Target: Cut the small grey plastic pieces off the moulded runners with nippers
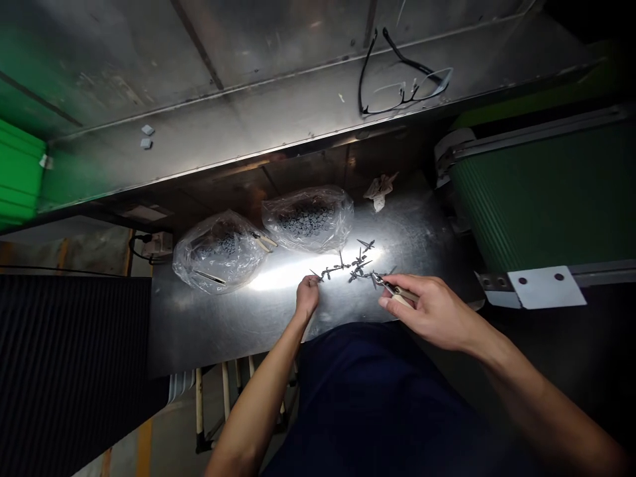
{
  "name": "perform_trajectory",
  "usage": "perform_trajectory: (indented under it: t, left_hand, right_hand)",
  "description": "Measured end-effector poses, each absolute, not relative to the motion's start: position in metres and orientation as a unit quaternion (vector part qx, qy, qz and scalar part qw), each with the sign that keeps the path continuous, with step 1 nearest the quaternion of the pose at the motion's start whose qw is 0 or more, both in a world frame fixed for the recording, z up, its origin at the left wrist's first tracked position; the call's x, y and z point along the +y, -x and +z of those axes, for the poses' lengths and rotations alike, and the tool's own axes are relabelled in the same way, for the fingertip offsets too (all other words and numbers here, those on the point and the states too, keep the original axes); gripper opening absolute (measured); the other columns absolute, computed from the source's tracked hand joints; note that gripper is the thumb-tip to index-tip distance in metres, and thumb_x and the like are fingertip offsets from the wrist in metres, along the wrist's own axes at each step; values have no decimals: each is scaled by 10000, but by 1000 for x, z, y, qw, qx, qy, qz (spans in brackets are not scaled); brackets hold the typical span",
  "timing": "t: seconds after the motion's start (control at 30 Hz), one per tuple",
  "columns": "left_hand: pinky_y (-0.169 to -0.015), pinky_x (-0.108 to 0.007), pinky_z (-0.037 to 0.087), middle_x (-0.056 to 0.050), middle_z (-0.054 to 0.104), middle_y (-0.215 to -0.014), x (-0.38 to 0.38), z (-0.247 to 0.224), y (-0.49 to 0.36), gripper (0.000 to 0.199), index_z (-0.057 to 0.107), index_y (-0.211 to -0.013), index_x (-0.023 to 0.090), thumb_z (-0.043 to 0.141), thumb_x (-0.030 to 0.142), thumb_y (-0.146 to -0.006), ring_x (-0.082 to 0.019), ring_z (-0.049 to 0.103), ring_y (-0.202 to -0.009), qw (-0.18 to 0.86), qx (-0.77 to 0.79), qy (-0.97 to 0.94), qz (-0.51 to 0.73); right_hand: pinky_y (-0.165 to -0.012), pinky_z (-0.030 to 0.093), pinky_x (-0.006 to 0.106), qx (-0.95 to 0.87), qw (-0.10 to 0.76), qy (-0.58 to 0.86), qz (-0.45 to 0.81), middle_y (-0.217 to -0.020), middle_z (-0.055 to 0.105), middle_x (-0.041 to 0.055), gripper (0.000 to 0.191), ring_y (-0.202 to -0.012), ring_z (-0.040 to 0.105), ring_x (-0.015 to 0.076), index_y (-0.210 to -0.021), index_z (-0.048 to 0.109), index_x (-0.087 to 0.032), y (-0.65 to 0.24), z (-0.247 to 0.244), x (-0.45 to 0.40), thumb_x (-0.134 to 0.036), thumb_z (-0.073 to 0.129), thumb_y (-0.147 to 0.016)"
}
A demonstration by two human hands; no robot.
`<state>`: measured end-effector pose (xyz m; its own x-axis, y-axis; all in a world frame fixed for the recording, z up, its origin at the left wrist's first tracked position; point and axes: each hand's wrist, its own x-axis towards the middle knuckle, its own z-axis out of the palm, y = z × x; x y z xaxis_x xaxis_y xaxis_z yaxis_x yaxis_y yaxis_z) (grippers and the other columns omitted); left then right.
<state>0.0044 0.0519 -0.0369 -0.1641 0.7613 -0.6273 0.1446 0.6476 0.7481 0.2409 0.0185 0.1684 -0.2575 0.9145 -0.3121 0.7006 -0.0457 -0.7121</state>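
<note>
My right hand [431, 310] is closed around the pale handles of a pair of cutting pliers [401, 295]. The pliers' jaws reach to the right end of a dark, branching plastic sprue [342, 266], which has small parts along it. My left hand [308, 295] pinches the left end of this sprue just above the metal table [218, 331]. More dark sprue pieces [366, 246] lie close behind, and I cannot tell whether they are joined to the held one. Two clear plastic bags [307, 218] full of small dark pieces stand behind my hands.
Tweezers [209, 277] and pale-handled pliers [265, 242] lie on the left bag [218, 252]. Crumpled paper [381, 191] sits at the back. Eyeglasses [405, 96] rest on the metal shelf above. A green conveyor belt [551, 199] borders the right side, a black ribbed surface [74, 358] the left.
</note>
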Motion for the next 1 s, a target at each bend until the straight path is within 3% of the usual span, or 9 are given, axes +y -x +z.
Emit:
perform_trajectory:
  t: [0.2, 0.4, 0.5, 0.63, 0.83, 1.0]
  left_hand:
    - [-912, -467, 531, -104, 606, -1249, 86, -45, -14, 331, 606, -1204, 167, 625, 332, -918, -247, 609, -1089, 542, 718, -373, 227]
    - [-796, -388, 563, -78, 646, -1108, 82, -25, 1, 279, 626, -1119, 146, 606, 351, -930, -200, 641, -934, 578, 695, -345, 252]
    - [-618, -279, 533, -43, 644, -953, 66, 1, 10, 249, 620, -1047, 133, 587, 356, -942, -130, 606, -720, 624, 660, -301, 291]
    - [-451, -171, 351, -42, 650, -938, 36, 50, 11, 235, 614, -995, 132, 622, 353, -914, -45, 440, -544, 683, 587, -242, 361]
    - [-465, -168, 346, -52, 660, -886, 2, 118, -2, 306, 673, -997, 136, 736, 378, -821, -42, 428, -557, 726, 506, -182, 429]
    - [-481, -178, 377, -57, 668, -852, -12, 139, -9, 279, 698, -1006, 133, 733, 348, -831, -54, 467, -563, 729, 484, -160, 458]
  right_hand:
    - [-666, 480, 307, -685, 124, 593, 404, -973, 718, 33, 385, -648, 606, 144, -1204, 666, -184, -244, 166, 10, -422, 575, -916]
    - [-651, 468, 305, -674, 129, 593, 420, -1003, 711, 50, 345, -646, 593, 144, -1167, 669, -186, -243, 164, 8, -404, 553, -926]
    - [-610, 439, 284, -671, 126, 572, 455, -927, 702, 24, 280, -647, 566, 140, -1098, 679, -190, -232, 163, 8, -364, 561, -914]
    - [-523, 367, 261, -678, 109, 515, 513, -806, 677, -17, 179, -546, 463, 106, -986, 680, -206, -212, 163, 9, -311, 560, -904]
    - [-523, 358, 256, -703, 122, 492, 498, -852, 675, 6, 148, -547, 457, 98, -938, 667, -188, -198, 164, 13, -295, 577, -891]
    - [-552, 374, 261, -724, 124, 471, 489, -881, 655, 13, 136, -569, 461, 97, -928, 645, -184, -199, 173, 16, -294, 568, -905]
